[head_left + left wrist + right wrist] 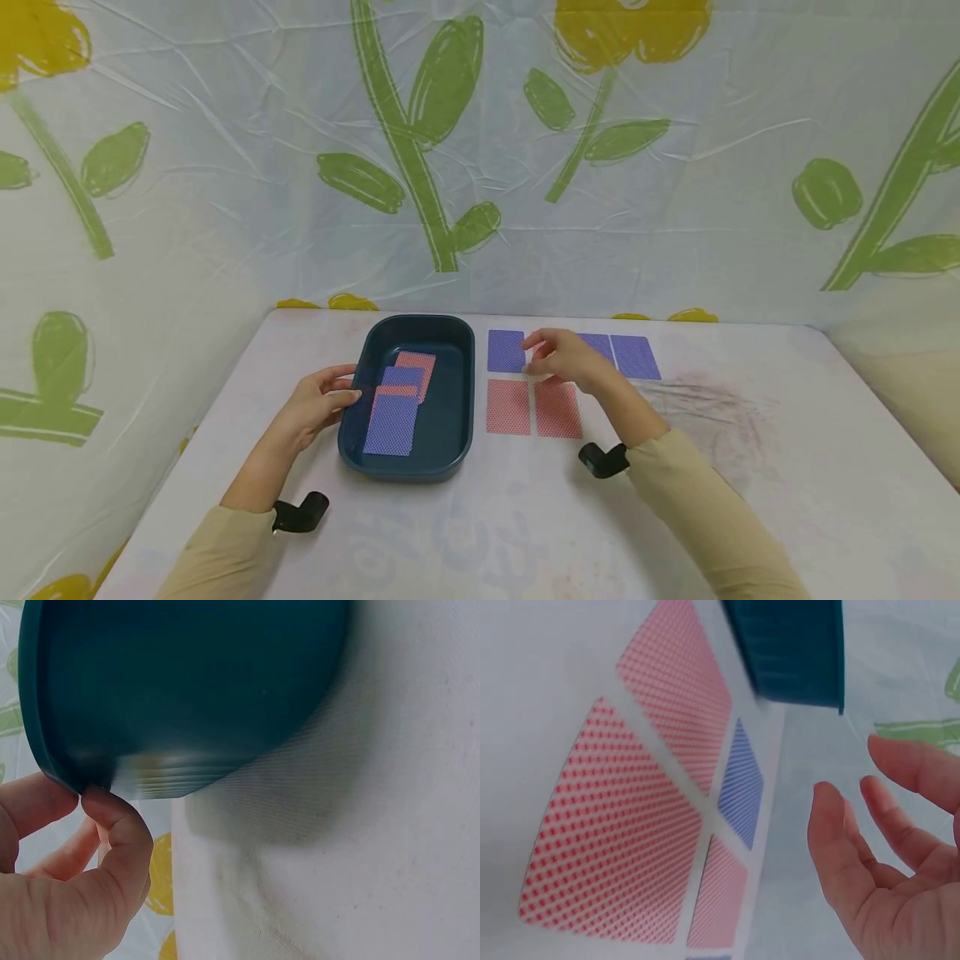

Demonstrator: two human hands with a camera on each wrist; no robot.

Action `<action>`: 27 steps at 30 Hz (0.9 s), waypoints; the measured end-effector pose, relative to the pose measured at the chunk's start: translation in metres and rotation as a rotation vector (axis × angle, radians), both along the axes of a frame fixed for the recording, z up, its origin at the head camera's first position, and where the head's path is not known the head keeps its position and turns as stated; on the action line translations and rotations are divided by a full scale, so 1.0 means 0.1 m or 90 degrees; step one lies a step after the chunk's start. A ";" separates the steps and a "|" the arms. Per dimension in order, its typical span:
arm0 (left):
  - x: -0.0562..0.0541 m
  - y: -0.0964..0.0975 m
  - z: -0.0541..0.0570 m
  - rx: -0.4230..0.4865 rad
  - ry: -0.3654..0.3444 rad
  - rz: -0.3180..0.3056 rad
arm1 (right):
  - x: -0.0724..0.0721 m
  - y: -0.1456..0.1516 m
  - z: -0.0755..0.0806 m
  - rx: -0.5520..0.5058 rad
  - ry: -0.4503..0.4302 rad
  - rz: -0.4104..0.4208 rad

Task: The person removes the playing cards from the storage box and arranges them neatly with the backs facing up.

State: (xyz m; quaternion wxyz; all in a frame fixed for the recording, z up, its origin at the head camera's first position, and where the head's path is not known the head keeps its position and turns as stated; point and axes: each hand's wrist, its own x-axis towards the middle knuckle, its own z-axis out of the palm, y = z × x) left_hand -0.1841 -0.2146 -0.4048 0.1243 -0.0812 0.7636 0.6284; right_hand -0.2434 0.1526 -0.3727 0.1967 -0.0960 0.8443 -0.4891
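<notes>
My left hand (318, 404) pinches the left rim of a dark teal plastic basin (450, 417) between thumb and fingers; the left wrist view shows the thumb (112, 814) against its edge. Inside the basin lie overlapping red-backed and blue-backed playing cards (392, 425). Over the cards laid on the table hovers my right hand (566, 358), its fingers loosely bent with nothing between them. It partly hides a red card in the back row. Two red cards (508, 407) form the front row, nearest me. A blue card (506, 351) lies at the back row's left end.
More blue cards (635, 357) continue the back row to the right. A white cloth (750, 517) covers the table, with creases right of the cards. Behind stands a flower-printed curtain (262, 208). Black wrist cameras (302, 512) stick out from both sleeves.
</notes>
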 end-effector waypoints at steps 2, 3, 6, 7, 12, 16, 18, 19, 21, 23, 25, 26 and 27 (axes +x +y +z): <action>0.00 0.00 0.00 -0.004 0.000 0.000 | -0.01 -0.05 0.02 -0.035 -0.012 0.006; -0.01 -0.01 0.00 -0.006 0.000 0.000 | -0.01 -0.07 0.03 -0.052 -0.019 0.009; -0.01 -0.01 0.00 -0.013 0.000 0.000 | -0.01 -0.17 0.07 -0.096 -0.037 0.017; -0.01 -0.01 0.00 -0.014 0.000 0.000 | -0.01 -0.20 0.09 -0.107 -0.043 0.020; -0.01 -0.01 -0.01 -0.013 -0.002 0.002 | -0.03 -0.39 0.16 -0.137 -0.070 0.036; -0.01 0.00 -0.01 -0.009 -0.005 0.004 | -0.06 -0.53 0.20 -0.148 -0.084 0.052; -0.01 0.00 0.00 -0.011 -0.007 0.006 | -0.07 -0.61 0.23 -0.140 -0.092 0.057; -0.01 0.00 0.00 -0.011 -0.007 0.005 | -0.07 -0.65 0.24 -0.135 -0.094 0.060; -0.01 0.01 0.00 -0.015 -0.010 0.007 | -0.08 -0.72 0.27 -0.125 -0.097 0.066; -0.02 0.01 0.00 -0.017 -0.013 0.009 | -0.10 -0.81 0.29 -0.118 -0.103 0.070; -0.01 0.01 0.00 -0.019 -0.013 0.010 | -0.10 -0.89 0.29 -0.112 -0.103 0.080; -0.01 0.01 0.00 -0.020 -0.013 0.013 | -0.11 -0.94 0.29 -0.107 -0.102 0.084; -0.01 0.01 0.00 -0.018 -0.011 0.012 | -0.11 -0.98 0.29 -0.103 -0.102 0.087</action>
